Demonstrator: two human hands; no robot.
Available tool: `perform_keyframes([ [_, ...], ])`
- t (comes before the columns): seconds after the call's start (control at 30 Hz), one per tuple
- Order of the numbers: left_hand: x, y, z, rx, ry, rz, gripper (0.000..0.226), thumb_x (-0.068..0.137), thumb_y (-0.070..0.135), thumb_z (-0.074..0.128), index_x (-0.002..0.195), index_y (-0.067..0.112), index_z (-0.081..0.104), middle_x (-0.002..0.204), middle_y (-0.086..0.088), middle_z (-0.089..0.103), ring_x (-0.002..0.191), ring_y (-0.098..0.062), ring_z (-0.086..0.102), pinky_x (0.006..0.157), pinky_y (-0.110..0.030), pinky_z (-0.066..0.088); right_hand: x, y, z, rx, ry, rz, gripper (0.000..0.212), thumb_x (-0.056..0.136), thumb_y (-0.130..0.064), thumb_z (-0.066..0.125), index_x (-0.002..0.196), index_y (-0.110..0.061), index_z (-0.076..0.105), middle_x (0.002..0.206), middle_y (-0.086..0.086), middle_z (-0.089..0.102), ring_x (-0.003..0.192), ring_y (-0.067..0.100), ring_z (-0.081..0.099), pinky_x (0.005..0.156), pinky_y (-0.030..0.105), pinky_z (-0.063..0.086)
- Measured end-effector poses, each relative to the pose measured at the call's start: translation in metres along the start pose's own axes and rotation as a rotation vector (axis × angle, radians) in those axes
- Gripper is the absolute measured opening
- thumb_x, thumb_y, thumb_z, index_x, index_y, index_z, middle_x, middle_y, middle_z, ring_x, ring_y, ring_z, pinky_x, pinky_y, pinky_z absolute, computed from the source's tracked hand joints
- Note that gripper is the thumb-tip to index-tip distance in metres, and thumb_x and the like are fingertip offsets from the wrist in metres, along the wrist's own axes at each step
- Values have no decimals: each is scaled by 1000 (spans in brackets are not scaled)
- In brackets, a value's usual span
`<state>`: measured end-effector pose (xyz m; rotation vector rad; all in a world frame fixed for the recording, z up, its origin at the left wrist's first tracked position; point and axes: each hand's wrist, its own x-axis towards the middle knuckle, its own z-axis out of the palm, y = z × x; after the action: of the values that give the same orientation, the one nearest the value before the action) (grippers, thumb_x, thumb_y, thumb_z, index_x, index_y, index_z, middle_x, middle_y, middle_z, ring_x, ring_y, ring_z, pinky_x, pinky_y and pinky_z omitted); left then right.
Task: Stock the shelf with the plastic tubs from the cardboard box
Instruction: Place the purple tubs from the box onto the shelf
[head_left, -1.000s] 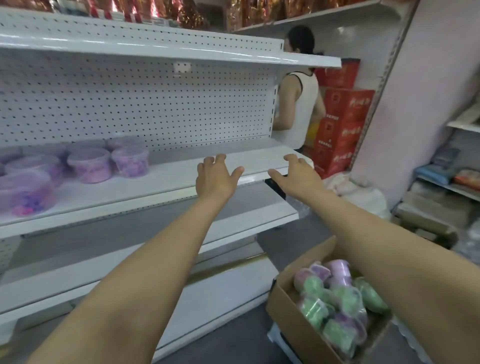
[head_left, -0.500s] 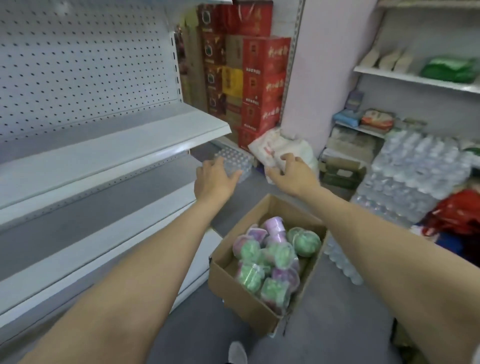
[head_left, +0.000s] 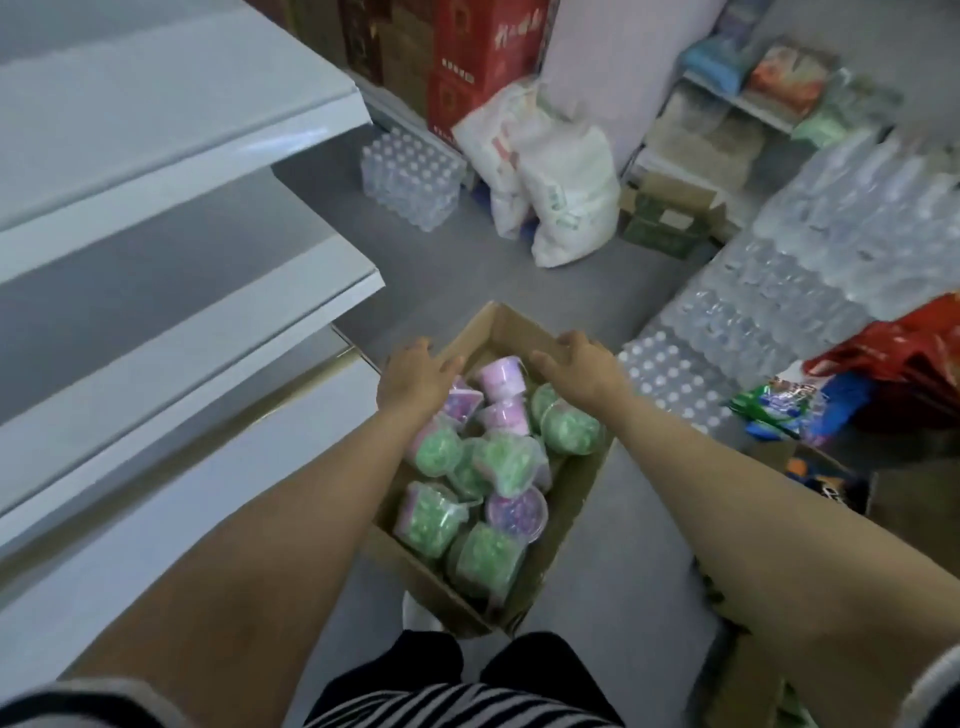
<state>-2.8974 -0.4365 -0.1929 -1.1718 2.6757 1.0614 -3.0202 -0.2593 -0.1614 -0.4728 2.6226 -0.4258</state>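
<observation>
The plastic tubs (head_left: 483, 467), green-filled and purple-filled, are heaped inside the open cardboard box (head_left: 566, 499), which is set on the grey floor (head_left: 441, 270) just beside the white shelf (head_left: 156, 291); several tubs are tipped on their sides. The left hand (head_left: 415, 376) is held over the far left corner of the box, fingers spread and loosely extended, the grip released and nothing grasped; whether its fingertips touch the purple tub (head_left: 501, 376) below cannot be told. The right hand (head_left: 579, 369) is held over the far right rim, fingers likewise open and slightly curled, the grip empty. Packs of bottled water (head_left: 810, 270) are stacked to the right; white sacks (head_left: 550, 171) are seen leaning beyond the box.
</observation>
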Motion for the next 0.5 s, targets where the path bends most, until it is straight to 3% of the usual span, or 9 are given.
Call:
perform_keyframes([
  [0.1,15,-7,23,20,-91,-58,50,96,43,52,126,4,57,125,-21,59,117,-38,52,98,-40,41,32,18,22,43,-92,48,78,89,-68,45,140,-9,47,135,15,57,122,34,55,100,40,45],
  [0.17,32,-16,45,-5,-118,-147,54,92,50,52,124,8,57,121,-20,61,112,-39,55,95,-41,44,59,33,37,73,-138,70,82,81,-75,42,135,-14,53,128,11,63,118,30,59,101,42,47],
  [0.27,53,-27,79,-30,-132,-264,63,85,64,47,122,14,57,117,-18,63,105,-38,59,89,-41,48,100,51,59,96,-230,94,67,90,-65,47,131,-13,56,126,10,64,117,31,59,103,47,46],
  [0.37,69,-27,104,-71,-109,-332,47,94,44,51,124,8,59,121,-16,63,111,-35,58,91,-37,43,141,62,76,61,-313,81,63,94,-62,46,130,-11,57,127,14,64,119,34,58,104,45,44],
  [0.5,106,-39,154,-96,-113,-460,66,82,70,33,113,20,62,113,-12,67,100,-31,63,89,-42,50,197,78,100,37,-416,91,66,92,-64,47,134,-14,54,129,14,62,118,34,58,101,43,45],
])
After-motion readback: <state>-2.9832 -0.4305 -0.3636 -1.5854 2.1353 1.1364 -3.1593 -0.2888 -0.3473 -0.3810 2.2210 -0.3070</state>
